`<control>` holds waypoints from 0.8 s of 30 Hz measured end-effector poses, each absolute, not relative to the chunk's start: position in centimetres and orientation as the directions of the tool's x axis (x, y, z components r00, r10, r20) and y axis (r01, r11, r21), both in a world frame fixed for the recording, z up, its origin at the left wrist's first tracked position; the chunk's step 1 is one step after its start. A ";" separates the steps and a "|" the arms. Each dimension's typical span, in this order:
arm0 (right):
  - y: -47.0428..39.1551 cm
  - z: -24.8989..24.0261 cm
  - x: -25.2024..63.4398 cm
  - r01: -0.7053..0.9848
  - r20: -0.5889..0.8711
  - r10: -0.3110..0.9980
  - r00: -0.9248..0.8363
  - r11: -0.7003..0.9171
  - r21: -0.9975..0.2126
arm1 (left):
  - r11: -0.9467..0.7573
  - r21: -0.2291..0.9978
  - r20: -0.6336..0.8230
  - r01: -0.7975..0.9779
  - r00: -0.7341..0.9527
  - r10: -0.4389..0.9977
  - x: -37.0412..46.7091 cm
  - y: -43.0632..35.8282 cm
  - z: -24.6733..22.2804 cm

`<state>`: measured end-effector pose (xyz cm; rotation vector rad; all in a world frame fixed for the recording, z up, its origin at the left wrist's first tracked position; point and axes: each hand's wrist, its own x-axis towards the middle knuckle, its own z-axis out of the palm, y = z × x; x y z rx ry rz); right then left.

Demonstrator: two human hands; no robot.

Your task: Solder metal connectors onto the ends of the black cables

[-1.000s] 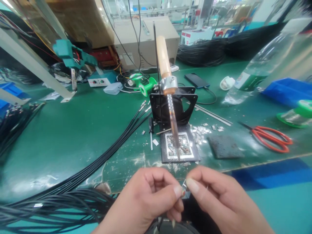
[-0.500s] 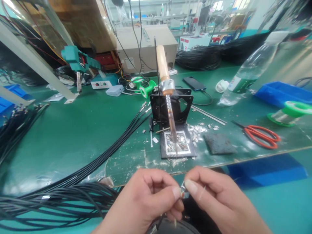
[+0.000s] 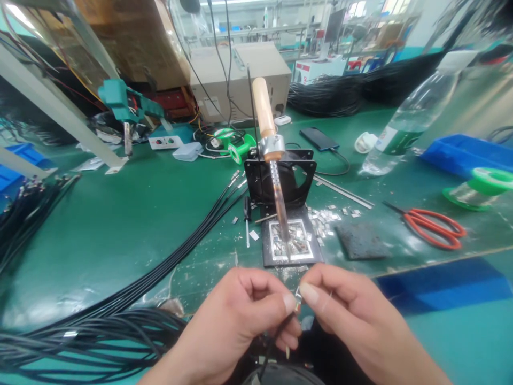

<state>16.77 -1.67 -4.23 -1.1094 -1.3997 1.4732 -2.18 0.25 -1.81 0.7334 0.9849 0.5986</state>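
Note:
My left hand (image 3: 254,307) is closed in a pinch on the end of a black cable (image 3: 276,332), which hangs from the fingers toward my lap. Small coloured wire ends show at the left fingertips. Thumb and forefinger of my right hand (image 3: 347,305) pinch a small shiny metal connector piece (image 3: 298,292), right beside that cable end. Whether the two parts touch I cannot tell, since my fingertips cover them. Beyond my hands, a wooden-handled soldering iron (image 3: 281,208) leans tip-down on its stand, over a small tray (image 3: 273,251) of metal bits.
A black fan frame (image 3: 252,187) stands behind the iron. Nearby lie a screwdriver (image 3: 247,214), a dark pad (image 3: 363,240), orange-handled scissors (image 3: 435,227) and a solder spool (image 3: 475,190). Black cables (image 3: 188,235) run across the left side. A water bottle (image 3: 417,123) stands at the right.
Both hands have risen slightly toward the table edge, still close together. More of the black cable now shows below my left fingers.

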 end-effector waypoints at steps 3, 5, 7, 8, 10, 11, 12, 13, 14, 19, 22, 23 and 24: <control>-1.4 -4.4 16.7 -0.016 -0.069 0.953 -0.296 -0.077 -0.997 | 0.635 0.761 -0.534 -0.136 0.425 0.731 -2.0 0.4 -1.7; -1.4 -4.7 16.7 -0.031 -0.093 0.950 -0.299 -0.107 -0.994 | 0.647 0.747 -0.543 -0.151 0.424 0.725 -1.9 0.6 -1.6; -1.3 -5.1 16.8 -0.045 -0.105 0.949 -0.297 -0.123 -0.991 | 0.658 0.734 -0.547 -0.167 0.427 0.720 -1.9 0.7 -1.5; -1.3 -5.2 16.8 -0.039 -0.106 0.949 -0.297 -0.123 -0.992 | 0.663 0.728 -0.550 -0.174 0.429 0.717 -1.9 0.8 -1.4; -1.3 -5.4 16.8 -0.018 -0.099 0.951 -0.293 -0.109 -0.994 | 0.668 0.722 -0.551 -0.180 0.433 0.713 -2.0 0.8 -1.4; -1.3 -5.4 16.8 -0.006 -0.094 0.953 -0.290 -0.100 -0.995 | 0.668 0.722 -0.550 -0.182 0.436 0.713 -2.0 0.8 -1.4; -1.3 -5.4 16.7 0.003 -0.089 0.954 -0.287 -0.093 -0.996 | 0.668 0.722 -0.550 -0.181 0.436 0.713 -2.1 0.8 -1.4; -1.3 -5.3 16.7 0.005 -0.084 0.955 -0.284 -0.086 -0.996 | 0.667 0.722 -0.548 -0.182 0.438 0.713 -2.1 0.8 -1.4; -1.3 -5.2 16.6 0.003 -0.083 0.954 -0.286 -0.086 -0.996 | 0.668 0.721 -0.547 -0.183 0.441 0.712 -2.1 0.7 -1.5; -1.3 -4.3 16.3 -0.031 -0.039 0.961 -0.272 -0.049 -0.998 | 0.676 0.720 -0.556 -0.159 0.451 0.698 -2.3 0.6 -1.8; -1.5 -4.2 16.4 0.018 -0.033 0.963 -0.267 -0.030 -0.999 | 0.661 0.736 -0.540 -0.147 0.462 0.704 -2.4 0.4 -2.0; -1.6 -4.3 16.5 0.034 -0.040 0.963 -0.266 -0.033 -0.999 | 0.659 0.737 -0.533 -0.153 0.468 0.705 -2.5 0.3 -2.1; -1.7 -4.4 16.5 0.045 -0.047 0.962 -0.267 -0.036 -0.998 | 0.659 0.735 -0.526 -0.161 0.479 0.703 -2.5 0.2 -2.2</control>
